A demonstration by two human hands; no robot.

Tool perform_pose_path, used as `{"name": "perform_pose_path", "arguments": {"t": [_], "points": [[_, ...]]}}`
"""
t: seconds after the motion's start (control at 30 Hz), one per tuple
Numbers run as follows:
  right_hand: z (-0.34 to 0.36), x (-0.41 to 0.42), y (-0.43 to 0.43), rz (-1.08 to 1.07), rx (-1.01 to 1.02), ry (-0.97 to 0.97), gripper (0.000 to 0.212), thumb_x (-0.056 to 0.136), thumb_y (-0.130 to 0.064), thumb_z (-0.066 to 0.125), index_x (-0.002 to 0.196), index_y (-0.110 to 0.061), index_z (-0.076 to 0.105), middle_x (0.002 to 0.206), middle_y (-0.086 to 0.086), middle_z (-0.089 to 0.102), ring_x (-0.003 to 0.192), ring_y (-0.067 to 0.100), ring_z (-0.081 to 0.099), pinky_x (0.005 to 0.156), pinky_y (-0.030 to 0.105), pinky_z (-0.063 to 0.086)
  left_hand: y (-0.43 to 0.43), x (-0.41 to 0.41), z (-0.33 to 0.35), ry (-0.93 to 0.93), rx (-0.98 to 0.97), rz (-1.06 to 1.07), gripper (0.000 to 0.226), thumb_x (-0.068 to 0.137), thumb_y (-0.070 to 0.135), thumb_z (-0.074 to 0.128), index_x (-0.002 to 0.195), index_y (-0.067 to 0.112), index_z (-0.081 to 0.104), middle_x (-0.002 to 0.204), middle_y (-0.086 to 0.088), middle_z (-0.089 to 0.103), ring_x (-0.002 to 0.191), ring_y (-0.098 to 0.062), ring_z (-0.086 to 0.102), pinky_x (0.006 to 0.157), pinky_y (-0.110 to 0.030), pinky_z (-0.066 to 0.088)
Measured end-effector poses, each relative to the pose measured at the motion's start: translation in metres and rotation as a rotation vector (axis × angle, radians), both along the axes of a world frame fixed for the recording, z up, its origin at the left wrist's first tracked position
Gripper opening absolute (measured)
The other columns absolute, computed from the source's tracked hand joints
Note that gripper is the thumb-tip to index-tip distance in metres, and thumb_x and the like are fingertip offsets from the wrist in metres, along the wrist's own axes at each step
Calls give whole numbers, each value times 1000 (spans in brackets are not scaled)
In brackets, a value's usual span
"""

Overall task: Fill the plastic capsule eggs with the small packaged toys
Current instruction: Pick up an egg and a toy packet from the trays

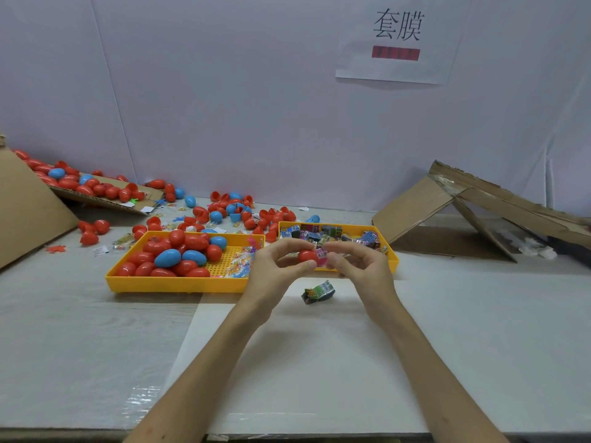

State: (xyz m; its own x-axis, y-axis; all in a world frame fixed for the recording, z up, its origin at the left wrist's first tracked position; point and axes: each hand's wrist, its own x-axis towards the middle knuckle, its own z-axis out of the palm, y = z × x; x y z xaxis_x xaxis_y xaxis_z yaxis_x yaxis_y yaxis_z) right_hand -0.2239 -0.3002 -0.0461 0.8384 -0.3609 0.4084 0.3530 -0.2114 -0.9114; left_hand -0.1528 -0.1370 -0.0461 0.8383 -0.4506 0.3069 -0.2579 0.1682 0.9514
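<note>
Slippage at the mouth of the shell is the chief risk. The left hand [275,274] pinches a red capsule egg [307,256] between the thumb and curled fingers [287,247]. It is raised above the surface [447,321], just in front of the left tray [176,284] and the right tray [394,259]. The right hand [358,266] pinches a pink packaged toy [322,259], its fingers closed on the wrapper, and the packet touches the egg's right side. How far it sits inside cannot be told, since the fingers hide the opening.

If the crinkly wrapper bunches or a corner juts over the rim, the shell probably will not close, or it may pop apart once shut. Too hard a squeeze from the left thumb could shoot the smooth, round shell out of the pinch, and it would likely roll away across the surface.

A second wrapped toy [318,291] lies loose right under the hands, apart from both trays, where a dropped wrist could knock it aside. The left tray is heaped with red and blue eggs [172,257], so a shell that falls there would be hard to tell from the rest. The right tray holds the stock of packaged toys [323,233].
</note>
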Motion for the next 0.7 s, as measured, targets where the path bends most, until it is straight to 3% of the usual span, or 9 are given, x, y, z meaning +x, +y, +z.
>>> {"name": "perform_pose_path", "arguments": {"t": [0.1, 0.23, 0.4, 0.7], "points": [[0, 0, 0, -13, -27, -4, 20, 88, -15, 76, 88, -35, 79, 90, -4, 77, 78, 8, 69, 64, 18, 51, 0, 0, 1, -4, 13, 3, 23, 82, 9, 82, 97, 26, 76, 96, 11, 75, 93, -6, 72, 72, -16, 55], [0, 0, -3, 0, -10, 19, 16, 91, -15, 73, 104, -24, 76, 94, 1, 74, 79, 13, 66, 61, 24, 50, 0, -2, 1, -13, 18, -3, 24, 82, 8, 81, 95, 29, 77, 98, 8, 75, 92, -7, 72, 72, -19, 56], [0, 0, -1, -6, -52, 42, 13, 89, -10, 74, 87, -23, 78, 86, -6, 75, 72, 5, 64, 60, 17, 48, 0, -3, 2, -33, 25, -8, 24, 83, 7, 80, 96, 28, 77, 99, 6, 75, 92, -9, 73, 71, -18, 56], [3, -2, 0, 15, -41, 9, 22, 88, -7, 74, 82, -28, 77, 84, -6, 75, 73, 7, 66, 60, 16, 49, 0, -3, 1, -88, 74, 37, 22, 83, 13, 81, 97, 30, 77, 100, 9, 74, 91, -3, 70, 70, -18, 56]]}}
